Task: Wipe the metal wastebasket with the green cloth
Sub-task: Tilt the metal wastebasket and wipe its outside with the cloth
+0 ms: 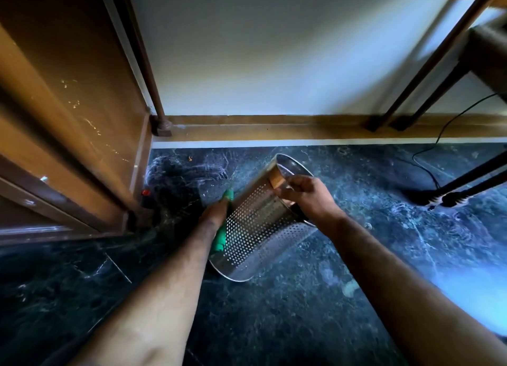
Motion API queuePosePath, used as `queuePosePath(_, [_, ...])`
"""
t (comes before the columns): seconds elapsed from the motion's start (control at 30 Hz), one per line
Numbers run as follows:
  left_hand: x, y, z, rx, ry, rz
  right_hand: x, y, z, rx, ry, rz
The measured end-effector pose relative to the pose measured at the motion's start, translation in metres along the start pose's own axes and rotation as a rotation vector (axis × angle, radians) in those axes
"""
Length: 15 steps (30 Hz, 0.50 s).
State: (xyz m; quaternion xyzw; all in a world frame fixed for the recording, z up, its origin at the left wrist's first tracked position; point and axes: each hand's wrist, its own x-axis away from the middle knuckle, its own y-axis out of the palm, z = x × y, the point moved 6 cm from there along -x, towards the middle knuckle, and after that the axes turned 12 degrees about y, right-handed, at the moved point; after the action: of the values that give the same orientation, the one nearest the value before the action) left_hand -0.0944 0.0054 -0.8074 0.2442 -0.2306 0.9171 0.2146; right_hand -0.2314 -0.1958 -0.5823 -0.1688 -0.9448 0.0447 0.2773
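The metal wastebasket (258,223), a shiny cylinder with a perforated wall, is tilted over the dark floor, its open rim pointing away toward the wall. My right hand (307,195) grips it near that upper rim, fingers curled over the edge. My left hand (215,213) presses the green cloth (220,236) flat against the basket's left side. Only strips of the cloth show above and below my fingers.
A brown wooden cabinet (68,124) stands close on the left. Dark table legs (428,72) and a chair foot (450,198) are at the right, with a black cable (428,171) trailing over the dark marble floor (301,311). A white wall with a wooden skirting (274,127) lies ahead.
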Motion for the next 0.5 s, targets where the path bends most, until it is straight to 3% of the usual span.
queuePosePath(0.07, [-0.015, 0.013, 0.029, 0.181, 0.027, -0.003, 0.001, 0.009, -0.001, 0.058, -0.052, -0.046])
queuePosePath(0.13, [0.024, 0.017, 0.104, 0.259, 0.085, 0.008, 0.001, 0.012, -0.003, 0.104, -0.096, -0.083])
queuePosePath(0.27, [0.092, 0.016, 0.203, 0.091, 0.554, 0.07, 0.0, 0.005, -0.003, 0.195, -0.111, -0.144])
queuePosePath(0.4, [0.114, 0.024, 0.162, -0.054, 0.801, 0.138, -0.01, 0.002, -0.009, 0.184, -0.091, 0.003])
queuePosePath(0.5, [0.095, 0.013, 0.092, -0.23, 0.645, 0.241, -0.009, -0.006, -0.004, 0.063, -0.017, 0.069])
